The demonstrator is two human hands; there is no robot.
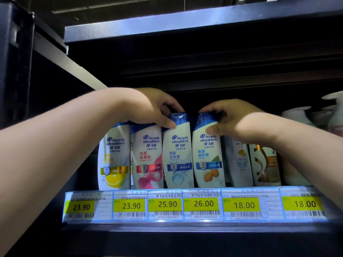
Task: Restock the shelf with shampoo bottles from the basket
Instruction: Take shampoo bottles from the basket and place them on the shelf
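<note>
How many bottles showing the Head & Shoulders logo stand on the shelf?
4, in a row at the front: yellow bottle leftmost, pink bottle next, blue bottle held by the left hand, almond bottle by the right hand. Others may hide behind.

Bottles (pixel 178 154) in row on shelf (pixel 194 222), price tags (pixel 167 204) below front

Both forearms bare, reaching forward. Left grip (pixel 156 108) curled over blue-band bottle (pixel 178 154) top, thumb in front; right grip (pixel 235 121) same on almond bottle (pixel 207 158).
</note>
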